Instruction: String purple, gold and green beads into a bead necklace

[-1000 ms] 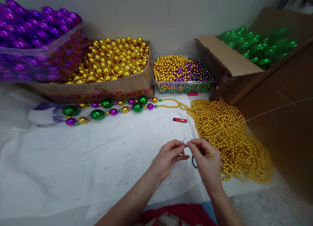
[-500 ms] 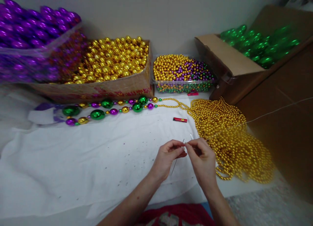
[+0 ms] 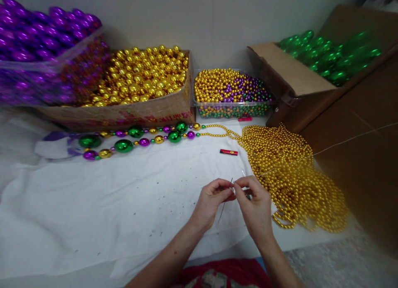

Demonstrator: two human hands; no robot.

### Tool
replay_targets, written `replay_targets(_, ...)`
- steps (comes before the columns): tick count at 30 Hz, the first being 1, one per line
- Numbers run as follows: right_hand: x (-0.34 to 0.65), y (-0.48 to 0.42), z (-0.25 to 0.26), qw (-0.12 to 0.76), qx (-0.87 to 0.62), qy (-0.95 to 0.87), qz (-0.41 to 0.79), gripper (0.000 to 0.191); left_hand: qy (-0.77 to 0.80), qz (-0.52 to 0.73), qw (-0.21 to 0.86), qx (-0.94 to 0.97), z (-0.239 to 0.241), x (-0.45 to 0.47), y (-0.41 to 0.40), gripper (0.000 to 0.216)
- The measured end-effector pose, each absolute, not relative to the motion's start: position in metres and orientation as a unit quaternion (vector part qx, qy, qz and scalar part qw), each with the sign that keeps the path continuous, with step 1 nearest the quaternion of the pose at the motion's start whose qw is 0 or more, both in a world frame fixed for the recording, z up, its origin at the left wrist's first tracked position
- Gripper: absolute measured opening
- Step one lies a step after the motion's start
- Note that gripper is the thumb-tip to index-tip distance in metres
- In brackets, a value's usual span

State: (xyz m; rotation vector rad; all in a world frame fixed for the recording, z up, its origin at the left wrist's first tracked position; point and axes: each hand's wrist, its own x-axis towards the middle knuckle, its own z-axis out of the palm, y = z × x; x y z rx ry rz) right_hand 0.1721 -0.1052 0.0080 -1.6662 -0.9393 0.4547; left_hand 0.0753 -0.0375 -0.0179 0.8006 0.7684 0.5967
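My left hand [image 3: 214, 198] pinches a long thin needle [image 3: 222, 213], which slants down past the fingers with its upper end just above them. My right hand [image 3: 255, 198] is closed in a pinch, its fingertips meeting the left ones near the needle's upper end. A pale thread [image 3: 342, 145] comes in from the right edge, over the gold beads, toward the right hand; the part in the fingertips is too fine to make out. A red lighter [image 3: 229, 152] lies on the white cloth [image 3: 124, 213] beyond the hands. Gold bead strands [image 3: 280, 159] are piled right of my right hand.
A necklace [image 3: 123, 145] of green, purple and gold beads lies across the back. Behind stand a box of gold beads [image 3: 149, 76], a clear tub of small mixed beads [image 3: 230, 89], a purple bead tub [image 3: 40, 35] and a carton [image 3: 289, 68] with green beads. Another red object [image 3: 245, 119] lies by the tub.
My right hand has shifted slightly left, its fingertips still against the left ones. The left hand keeps its pinch on the needle almost unmoved.
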Motion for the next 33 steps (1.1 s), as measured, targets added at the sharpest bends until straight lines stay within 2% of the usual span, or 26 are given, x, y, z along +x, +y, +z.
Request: replay_targets(33, 0.1705, -0.1084, 0.0037, 0.551, -0.708, -0.419, 0.138, 0.012, 0.344, 0.275, 0.817, 0.371, -0.0221, 0.0743, -0.0405, 0.013)
